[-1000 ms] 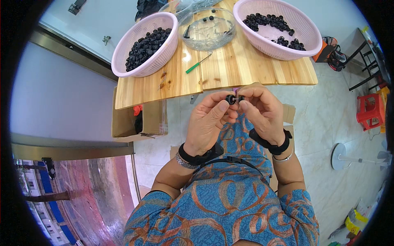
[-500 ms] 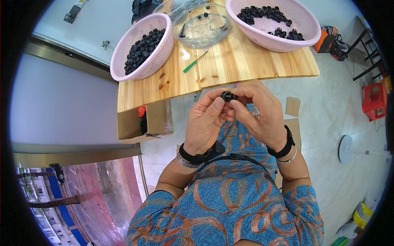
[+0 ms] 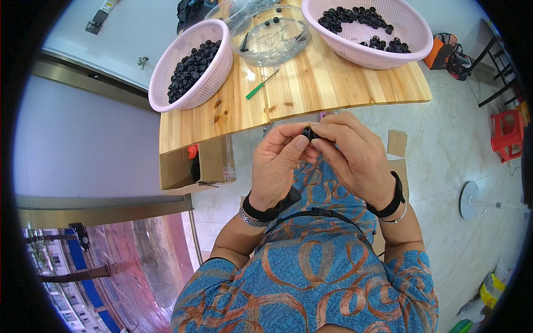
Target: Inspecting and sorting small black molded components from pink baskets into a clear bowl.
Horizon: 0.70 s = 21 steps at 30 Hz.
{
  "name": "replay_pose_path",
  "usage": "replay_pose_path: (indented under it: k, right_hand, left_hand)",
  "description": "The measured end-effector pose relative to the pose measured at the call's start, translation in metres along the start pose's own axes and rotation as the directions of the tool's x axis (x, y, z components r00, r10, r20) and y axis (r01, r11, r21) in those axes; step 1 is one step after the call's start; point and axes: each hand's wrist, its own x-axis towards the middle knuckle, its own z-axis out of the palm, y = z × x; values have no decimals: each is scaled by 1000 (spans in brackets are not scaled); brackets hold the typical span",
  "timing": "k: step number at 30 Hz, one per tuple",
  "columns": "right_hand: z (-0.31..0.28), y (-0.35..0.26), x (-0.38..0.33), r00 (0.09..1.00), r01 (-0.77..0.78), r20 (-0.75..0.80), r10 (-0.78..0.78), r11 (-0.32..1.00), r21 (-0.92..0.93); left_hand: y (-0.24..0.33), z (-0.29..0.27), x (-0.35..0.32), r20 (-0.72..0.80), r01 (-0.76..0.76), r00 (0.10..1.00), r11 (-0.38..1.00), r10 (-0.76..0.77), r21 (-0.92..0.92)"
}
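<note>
Just off the front edge of the wooden table, my left hand [image 3: 279, 161] and my right hand [image 3: 353, 156] meet around a small round black plastic part [image 3: 309, 133]. Thumb and fingers of both hands pinch it from either side, hiding most of it. On the table at the left, a pink basket [image 3: 221, 73] holds a heap of small black parts [image 3: 194, 69]. Another pink basket [image 3: 363, 53] at the right has fewer black parts [image 3: 355, 19], spread in it.
A clear round plastic tub [image 3: 270, 55] with a few black pieces stands between the baskets. A green-handled screwdriver [image 3: 255, 91] lies on the wooden table [image 3: 311, 91]. Below the table is an open cardboard box [image 3: 216, 161]. A red stool [image 3: 504, 136] stands at the right.
The black part has turned, and its round open end no longer faces up as plainly. My right fingers have closed further over it, and my right hand has shifted slightly.
</note>
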Motion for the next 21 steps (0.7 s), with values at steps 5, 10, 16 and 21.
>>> replay_pose_path:
  k: [5, 10, 16, 21]
  right_hand:
    - [-4, 1, 2, 997, 38, 71, -37, 999, -16]
    - [-10, 4, 6, 979, 100, 176, -99, 995, -2]
    - [-15, 16, 10, 961, 47, 260, -91, 984, 172]
    - [-21, 18, 21, 894, -64, 445, -57, 965, 253]
  left_hand:
    - [5, -1, 0, 8, -13, 1000, 996, 12, 84]
    - [18, -1, 1, 33, 28, 999, 954, -39, 298]
    - [18, -11, -2, 96, 174, 977, 975, -188, 139]
    - [17, -13, -4, 146, 226, 960, 970, -238, 89]
